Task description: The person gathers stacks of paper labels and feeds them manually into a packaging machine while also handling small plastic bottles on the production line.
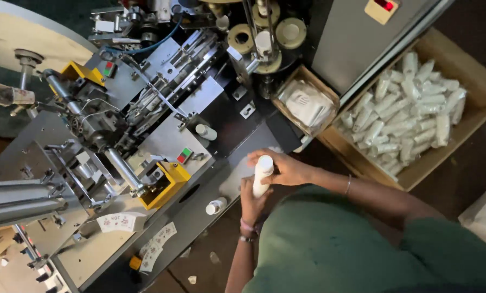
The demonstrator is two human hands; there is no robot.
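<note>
Holding a white stack of cups (262,174) in both hands, the person stands at the edge of a big grey machine (145,141). The stack stands almost upright, just past the machine's edge and in front of the green shirt (330,244).

The left hand (252,202) grips the stack from below, fingers curled round its lower part. The right hand (281,167) lies over the top part, fingers pressed together and wrapped round it. Both hands are closed on the stack.

It looks like this stack is being made neat, and it is not put away yet. One short white stack (216,206) sits on the machine near the left hand. Another one (206,132) sits further up on the metal plate. So a little work seems to wait there.

To the right, well apart from the hands, a big brown box (471,76) holds many white wrapped stacks (405,114). That part looks done already, and the box has room for more. A smaller box (330,100) beside it holds clear bags (307,106).

Flat printed paper pieces (156,244) lie at the machine's near end, not yet made into cups, I think. Yellow blocks (164,184) sit on the machine too.
</note>
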